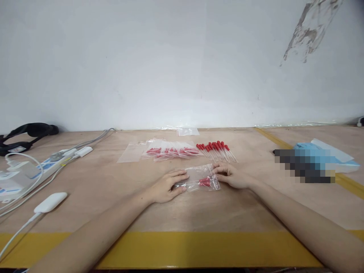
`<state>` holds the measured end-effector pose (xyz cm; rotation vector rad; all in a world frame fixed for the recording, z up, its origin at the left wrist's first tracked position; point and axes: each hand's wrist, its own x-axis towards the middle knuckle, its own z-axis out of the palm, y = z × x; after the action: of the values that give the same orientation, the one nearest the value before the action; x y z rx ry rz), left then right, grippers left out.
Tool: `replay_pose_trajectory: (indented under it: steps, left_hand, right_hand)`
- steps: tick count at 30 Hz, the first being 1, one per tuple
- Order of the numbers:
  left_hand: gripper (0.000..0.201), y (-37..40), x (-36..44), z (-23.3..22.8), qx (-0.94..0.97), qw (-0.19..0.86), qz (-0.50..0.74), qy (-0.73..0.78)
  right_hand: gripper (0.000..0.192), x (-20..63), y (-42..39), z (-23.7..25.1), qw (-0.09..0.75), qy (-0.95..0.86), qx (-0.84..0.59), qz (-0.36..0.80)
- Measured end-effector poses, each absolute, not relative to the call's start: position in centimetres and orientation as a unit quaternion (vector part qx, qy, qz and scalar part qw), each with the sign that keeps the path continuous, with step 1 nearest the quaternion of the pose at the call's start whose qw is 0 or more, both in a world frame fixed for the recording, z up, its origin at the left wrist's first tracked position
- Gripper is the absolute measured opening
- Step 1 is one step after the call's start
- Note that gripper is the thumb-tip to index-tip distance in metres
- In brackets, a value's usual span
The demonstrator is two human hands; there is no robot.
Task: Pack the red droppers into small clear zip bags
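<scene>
Left grip: my left hand lies flat, fingers spread narrow over the left end of a small clear bag; I press it down and clamp nothing.
Right grip: my right hand rests on the bag's right end, fingertips at its upper corner; from here I cannot tell whether they pinch the film or only touch it.
Bag: it lies flat near the middle of the surface, between both hands, with a few red-capped droppers inside, near its lower edge.
Nearby: loose droppers fan out just behind the bag; a row of filled bags lies to their left, toward the back edge.
Slip risk: I judge the slick film could slide under my flat palm, because nothing truly clamps it.
Spill risk: if the mouth is unsealed, tilting could let the droppers escape.
Knock risk: my right wrist sits close to the loose fan; a careless sweep would scatter it.
</scene>
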<state>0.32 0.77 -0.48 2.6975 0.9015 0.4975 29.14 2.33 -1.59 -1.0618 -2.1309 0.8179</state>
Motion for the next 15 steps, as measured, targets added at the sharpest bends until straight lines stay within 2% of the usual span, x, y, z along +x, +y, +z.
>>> replay_pose_trajectory:
  steps: [3, 6, 11, 15]
  left_hand:
    - [0.043, 0.9, 0.2, -0.6, 0.927, 0.126, 0.168, 0.312]
    - [0.043, 0.9, 0.2, -0.7, 0.927, 0.124, 0.165, 0.313]
    - [0.044, 0.8, 0.2, -0.6, 0.927, 0.127, 0.16, 0.316]
    - [0.043, 0.8, 0.2, -0.6, 0.926, 0.135, 0.167, 0.312]
  right_hand:
    - [0.022, 29.9, 3.2, -1.3, 0.348, -0.719, -0.515, 0.312]
    - [0.015, 30.0, 4.7, -0.7, 0.364, -0.695, -0.567, 0.25]
    - [0.006, 28.1, 7.8, 0.5, 0.331, -0.705, -0.619, 0.093]
    - [0.009, 26.0, 9.7, 1.2, 0.272, -0.673, -0.685, 0.059]
